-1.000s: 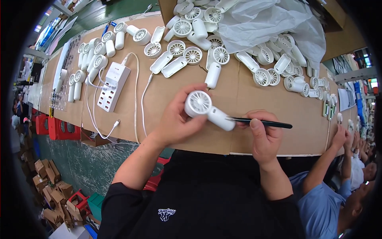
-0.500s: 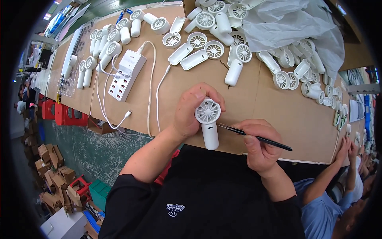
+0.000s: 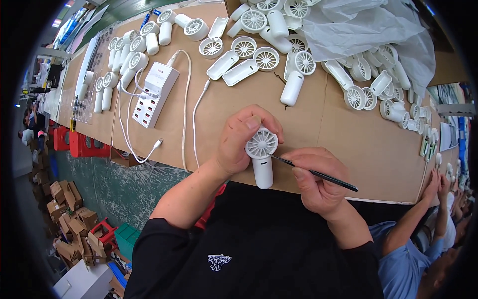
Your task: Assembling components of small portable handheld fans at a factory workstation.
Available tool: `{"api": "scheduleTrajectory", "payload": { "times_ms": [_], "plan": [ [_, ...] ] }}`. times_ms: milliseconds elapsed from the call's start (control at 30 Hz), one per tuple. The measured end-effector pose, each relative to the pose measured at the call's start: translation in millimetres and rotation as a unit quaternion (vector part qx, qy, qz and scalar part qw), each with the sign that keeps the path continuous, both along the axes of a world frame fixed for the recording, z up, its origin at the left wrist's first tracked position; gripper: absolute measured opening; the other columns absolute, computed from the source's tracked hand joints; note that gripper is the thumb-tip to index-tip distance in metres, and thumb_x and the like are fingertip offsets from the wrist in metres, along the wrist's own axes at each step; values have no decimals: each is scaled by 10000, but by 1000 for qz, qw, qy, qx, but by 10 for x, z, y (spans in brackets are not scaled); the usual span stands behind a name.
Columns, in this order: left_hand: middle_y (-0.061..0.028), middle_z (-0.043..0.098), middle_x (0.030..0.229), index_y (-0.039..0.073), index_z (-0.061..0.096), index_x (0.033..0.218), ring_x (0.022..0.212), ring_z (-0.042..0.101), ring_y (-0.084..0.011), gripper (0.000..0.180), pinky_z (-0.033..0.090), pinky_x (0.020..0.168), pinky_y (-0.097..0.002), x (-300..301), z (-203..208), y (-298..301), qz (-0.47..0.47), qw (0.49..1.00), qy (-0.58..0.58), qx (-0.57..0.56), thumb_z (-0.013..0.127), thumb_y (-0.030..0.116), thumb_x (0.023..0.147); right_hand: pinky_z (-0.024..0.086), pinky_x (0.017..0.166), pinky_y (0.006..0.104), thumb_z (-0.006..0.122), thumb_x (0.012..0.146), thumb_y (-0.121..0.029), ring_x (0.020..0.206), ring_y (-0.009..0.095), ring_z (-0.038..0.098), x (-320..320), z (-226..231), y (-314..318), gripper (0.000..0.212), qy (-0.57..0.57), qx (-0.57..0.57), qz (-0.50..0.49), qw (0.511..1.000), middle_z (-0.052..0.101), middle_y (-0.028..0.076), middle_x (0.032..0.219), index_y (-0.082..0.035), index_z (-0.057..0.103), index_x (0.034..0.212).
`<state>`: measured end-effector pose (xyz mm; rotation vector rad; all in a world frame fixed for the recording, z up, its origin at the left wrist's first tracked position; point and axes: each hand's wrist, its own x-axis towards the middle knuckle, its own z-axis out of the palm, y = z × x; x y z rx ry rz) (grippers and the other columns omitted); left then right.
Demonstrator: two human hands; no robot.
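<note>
Handheld white fan (image 3: 261,154) sits at frame centre, just above the near edge of the cardboard-covered bench (image 3: 343,134), its round grille facing up and its handle pointing toward the lower frame. Left hand (image 3: 241,142) is clenched around the fan head, fingers curled over the top and thumb side against the grille rim. Right hand (image 3: 313,182) pinches a thin black tool (image 3: 318,174) pen-fashion, fingers closed on its shaft; the tip meets the fan just below the grille, where head joins handle. Upper frame holds a heap of identical fans and loose shells (image 3: 279,45) beside a crumpled plastic bag (image 3: 368,30); a white multi-port charger (image 3: 154,94) with trailing white cables (image 3: 189,104) lies at upper left (several fans stand in rows beyond it). Another person's arm in a blue sleeve (image 3: 393,244) reaches the bench at lower right. Risk assessment: the tip could skid off the smooth casing and mar the plastic or jab the left thumb, should pressure run off-axis; the fan overhangs the bench edge, so a loosened grasp would likely drop it.
</note>
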<state>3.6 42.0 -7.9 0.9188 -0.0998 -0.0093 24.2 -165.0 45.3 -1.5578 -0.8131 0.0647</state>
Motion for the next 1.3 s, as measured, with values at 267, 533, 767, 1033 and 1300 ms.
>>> {"api": "scheduleTrajectory", "payload": {
  "times_ms": [267,533,767,1033,1300],
  "plan": [
    [-183,694,1018,59,632,1048,834,637,-232,270,494,658,-296,59,110,-176,99,995,29,-17,520,303,1027,561,761,292,683,933,47,812,221,677,19,-124,-48,197,17,52,-34,998,735,167,1108,6,686,1126],
    [-121,665,1055,75,552,1343,883,636,-238,519,503,787,-326,77,225,-205,169,856,-36,487,723,209,871,556,776,295,570,1064,-53,809,190,641,18,-261,-232,120,217,165,-134,953,690,170,1069,2,607,1164],
    [-105,662,1054,83,526,1404,885,644,-252,665,496,795,-354,63,233,-359,145,711,-118,677,762,213,795,542,741,289,532,1103,-119,784,172,621,105,-353,-329,143,273,222,-157,923,676,157,1038,-4,601,1151],
    [-124,668,1140,69,547,1374,932,650,-288,648,496,817,-384,90,284,-404,141,728,-101,663,770,207,781,537,704,290,529,1108,-139,751,168,610,131,-406,-329,162,275,220,-165,921,670,154,1031,-1,598,1157],
    [-144,656,1205,42,532,1370,1022,629,-324,635,490,946,-441,-19,301,-276,49,855,-31,515,759,143,785,552,718,295,527,1104,-129,765,179,624,102,-389,-353,155,277,260,-150,913,666,161,1046,0,599,1150]
  ]
}}
